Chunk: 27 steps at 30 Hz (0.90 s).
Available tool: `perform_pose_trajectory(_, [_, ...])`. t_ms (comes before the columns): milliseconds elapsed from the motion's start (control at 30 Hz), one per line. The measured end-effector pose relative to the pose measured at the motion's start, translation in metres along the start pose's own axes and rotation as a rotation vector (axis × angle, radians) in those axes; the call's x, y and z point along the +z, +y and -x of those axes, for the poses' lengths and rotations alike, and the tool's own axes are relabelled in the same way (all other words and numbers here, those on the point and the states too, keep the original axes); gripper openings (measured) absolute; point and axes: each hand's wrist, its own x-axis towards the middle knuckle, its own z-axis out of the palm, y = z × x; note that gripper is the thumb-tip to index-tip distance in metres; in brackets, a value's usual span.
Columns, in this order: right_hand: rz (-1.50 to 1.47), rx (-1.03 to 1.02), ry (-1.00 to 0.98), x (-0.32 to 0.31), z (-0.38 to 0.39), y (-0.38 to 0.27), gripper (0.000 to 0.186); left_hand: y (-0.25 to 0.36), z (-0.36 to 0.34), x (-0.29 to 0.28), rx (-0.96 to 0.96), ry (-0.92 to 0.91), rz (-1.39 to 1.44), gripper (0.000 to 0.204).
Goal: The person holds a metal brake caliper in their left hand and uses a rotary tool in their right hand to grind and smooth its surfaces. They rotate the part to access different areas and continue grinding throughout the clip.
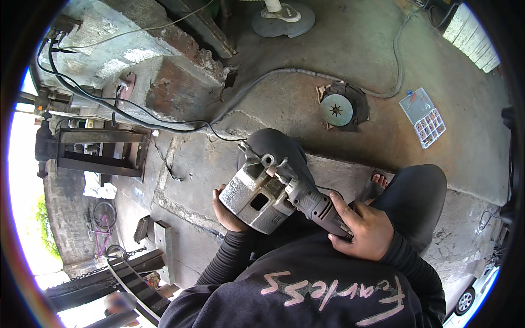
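Observation:
A grey cast brake caliper (236,198) is tilted above my lap. My left hand (226,214) grips its left side, with most of the fingers hidden beneath or behind the casting. In my right hand (365,227) is a dark rotary tool (313,203), fingers wrapped round its rear body. Its pinkish grinding tip (272,171) lies by the round boss (267,160) at the caliper's upper end; whether they touch I cannot tell. Part of the caliper is behind the tool's nose.
On the floor ahead lie a round metal disc (336,110) on a dark piece and an open compartment box (429,126) of small parts. A grey hose (251,82) crosses the floor. Left stand a metal frame (101,153) and a bicycle (104,224). My knees flank the work.

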Motion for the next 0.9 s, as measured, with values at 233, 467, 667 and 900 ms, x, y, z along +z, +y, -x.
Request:
perform_pose_trajectory(233, [0.028, 0.010, -0.027, -0.001, -0.001, -0.001, 0.089, 0.002, -0.001, -0.012, 0.013, -0.025, -0.017, 0.036])
perform_pose_trajectory(467, [-0.016, -0.014, -0.025, -0.001, -0.002, -0.001, 0.088, 0.001, -0.006, -0.025, -0.050, 0.029, 0.069, 0.039])
perform_pose_trajectory(667, [0.000, -0.048, -0.014, -0.005, -0.003, -0.001, 0.086, 0.006, 0.000, -0.016, -0.021, -0.041, 0.043, 0.039])
perform_pose_trajectory(900, [-0.024, -0.041, -0.022, -0.009, -0.003, 0.002, 0.084, 0.010, 0.005, -0.006, -0.029, -0.090, 0.060, 0.038])
